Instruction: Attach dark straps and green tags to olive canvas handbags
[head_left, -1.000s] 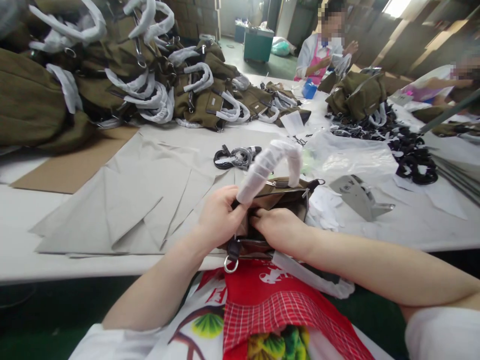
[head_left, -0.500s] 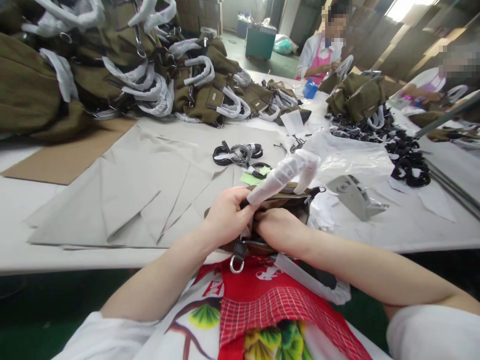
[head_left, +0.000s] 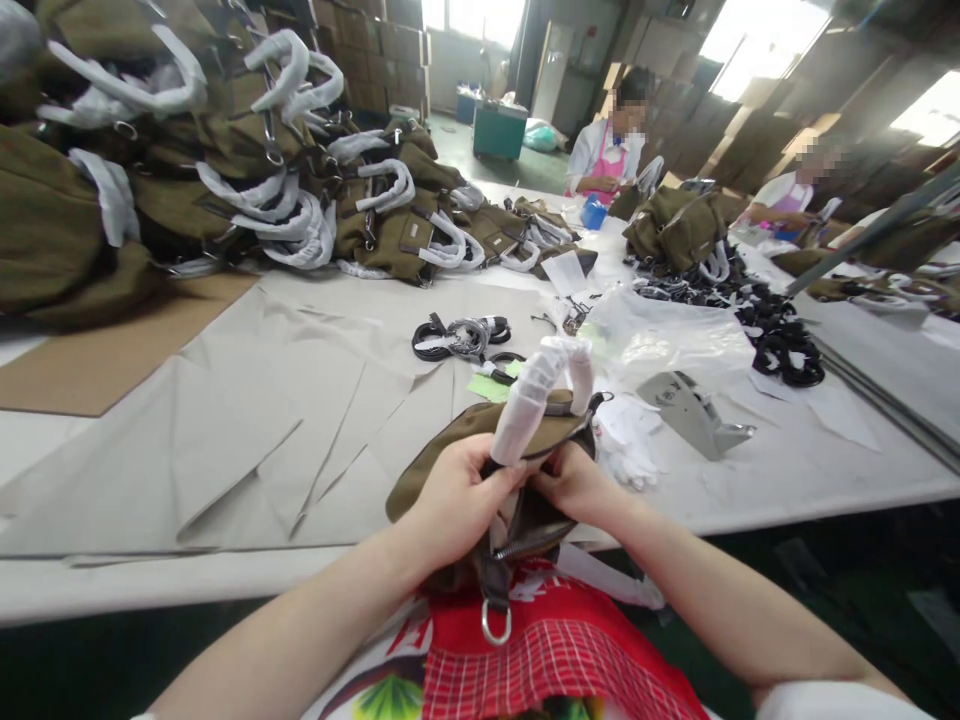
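Observation:
A brown-green handbag (head_left: 442, 440) leans at the table's front edge against the red apron, its zipped mouth open toward me. White wrapping covers its upright handle (head_left: 525, 405), and a metal ring hangs from the near end. My left hand (head_left: 469, 495) is closed on the bag's rim at the foot of the handle, thumb on top. On the right side of the opening, my right hand (head_left: 574, 480) has its fingers closed at the inner edge, the fingertips partly hidden by the lining.
Olive bags (head_left: 405, 235) with wrapped handles are heaped at the back left. Black coiled straps (head_left: 465, 338), a plastic sheet (head_left: 667, 335) and a grey tape dispenser (head_left: 694, 410) lie beyond the bag. Two people work farther back.
My right hand has drawn back from deep inside the bag to its opening. The bag has turned and more of its far side shows. The view has tilted up.

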